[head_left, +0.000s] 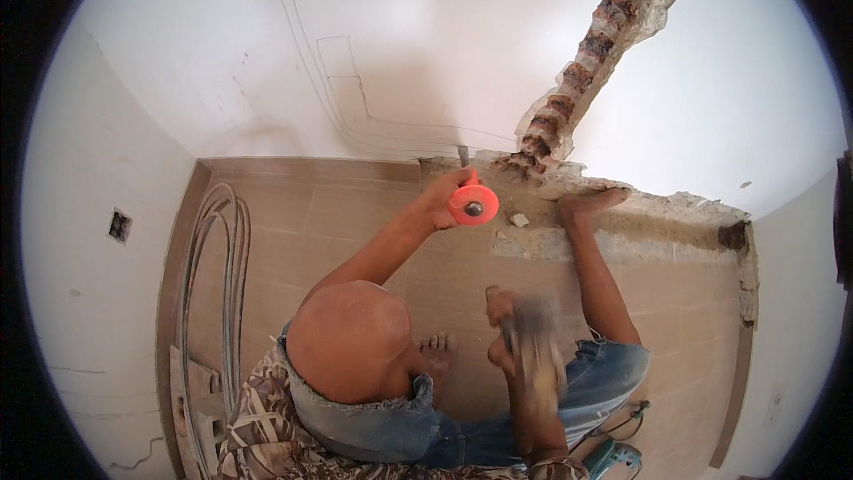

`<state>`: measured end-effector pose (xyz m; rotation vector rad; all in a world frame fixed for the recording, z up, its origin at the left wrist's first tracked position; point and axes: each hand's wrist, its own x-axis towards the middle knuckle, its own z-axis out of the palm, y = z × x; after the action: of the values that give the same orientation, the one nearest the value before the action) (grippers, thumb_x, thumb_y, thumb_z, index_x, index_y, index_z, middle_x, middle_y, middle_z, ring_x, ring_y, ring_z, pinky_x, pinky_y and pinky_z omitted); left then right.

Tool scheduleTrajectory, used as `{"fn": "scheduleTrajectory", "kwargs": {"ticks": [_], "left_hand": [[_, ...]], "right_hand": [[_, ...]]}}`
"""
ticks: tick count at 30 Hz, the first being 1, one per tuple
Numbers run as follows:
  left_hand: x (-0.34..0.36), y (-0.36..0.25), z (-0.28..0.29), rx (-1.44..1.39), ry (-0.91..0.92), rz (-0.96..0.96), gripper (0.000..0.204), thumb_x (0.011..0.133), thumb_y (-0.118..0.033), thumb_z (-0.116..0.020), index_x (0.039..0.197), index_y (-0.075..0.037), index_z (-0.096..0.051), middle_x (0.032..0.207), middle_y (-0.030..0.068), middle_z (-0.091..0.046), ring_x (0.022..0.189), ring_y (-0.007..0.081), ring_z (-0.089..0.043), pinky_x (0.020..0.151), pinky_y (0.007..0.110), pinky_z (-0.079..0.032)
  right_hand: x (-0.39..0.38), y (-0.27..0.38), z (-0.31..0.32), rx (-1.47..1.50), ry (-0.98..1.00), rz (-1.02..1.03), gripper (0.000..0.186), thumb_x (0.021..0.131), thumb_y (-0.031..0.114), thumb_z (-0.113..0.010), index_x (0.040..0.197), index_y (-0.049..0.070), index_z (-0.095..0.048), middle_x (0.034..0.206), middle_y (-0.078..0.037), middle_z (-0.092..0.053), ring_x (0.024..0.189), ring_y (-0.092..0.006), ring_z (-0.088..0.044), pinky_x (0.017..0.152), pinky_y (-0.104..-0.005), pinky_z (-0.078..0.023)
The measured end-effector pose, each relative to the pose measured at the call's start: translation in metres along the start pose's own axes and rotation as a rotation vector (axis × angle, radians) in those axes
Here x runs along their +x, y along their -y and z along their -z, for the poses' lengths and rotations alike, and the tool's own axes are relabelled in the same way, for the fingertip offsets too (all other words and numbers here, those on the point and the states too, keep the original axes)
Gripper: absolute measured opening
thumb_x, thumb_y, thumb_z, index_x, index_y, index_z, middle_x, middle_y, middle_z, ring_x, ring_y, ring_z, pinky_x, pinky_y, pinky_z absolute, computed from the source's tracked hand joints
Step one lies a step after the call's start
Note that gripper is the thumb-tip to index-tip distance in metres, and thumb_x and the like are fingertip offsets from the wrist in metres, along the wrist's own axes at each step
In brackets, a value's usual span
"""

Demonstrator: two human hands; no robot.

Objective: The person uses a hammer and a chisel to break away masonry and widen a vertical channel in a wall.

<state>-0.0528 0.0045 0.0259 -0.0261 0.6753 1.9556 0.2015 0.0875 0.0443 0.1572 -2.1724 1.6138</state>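
My left hand grips a chisel with a red round guard, its steel blade set at the broken base of the wall. Below and to the right, my right hand is closed on a hammer, both smeared by motion. A broken channel with exposed brick runs up the wall from the chisel's right, and pencil outlines mark the wall to the left. A small chunk of rubble lies on the floor beside the guard.
Coiled grey tubing lies on the tiled floor along the left wall, near a square wall cavity. A chipped trench follows the back wall. A teal power tool sits at lower right. My bent knee and bare foot frame the work.
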Motion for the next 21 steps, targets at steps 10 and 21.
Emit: {"fn": "scheduleTrajectory", "kwargs": {"ticks": [10, 21], "left_hand": [[0.003, -0.001, -0.012, 0.126, -0.066, -0.064, 0.021, 0.092, -0.024, -0.042, 0.078, -0.009, -0.047, 0.072, 0.0023, -0.052, 0.063, 0.0151, -0.053, 0.056, 0.034, -0.05], [0.021, 0.006, 0.026, 0.094, 0.03, -0.053, 0.02, 0.089, -0.03, -0.052, 0.087, -0.009, -0.053, 0.076, 0.0041, -0.057, 0.069, 0.0185, -0.058, 0.067, 0.036, -0.051]], "right_hand": [[0.019, -0.016, -0.024, -0.008, -0.093, -0.243, 0.034, 0.079, 0.035, -0.058, 0.075, 0.003, -0.05, 0.058, -0.004, -0.043, 0.051, -0.0141, -0.038, 0.047, -0.0306, -0.032], [0.032, -0.05, -0.025, -0.061, -0.113, -0.25, 0.052, 0.082, 0.054, -0.049, 0.079, 0.002, -0.048, 0.058, -0.004, -0.044, 0.054, -0.0123, -0.042, 0.049, -0.0279, -0.034]]}}
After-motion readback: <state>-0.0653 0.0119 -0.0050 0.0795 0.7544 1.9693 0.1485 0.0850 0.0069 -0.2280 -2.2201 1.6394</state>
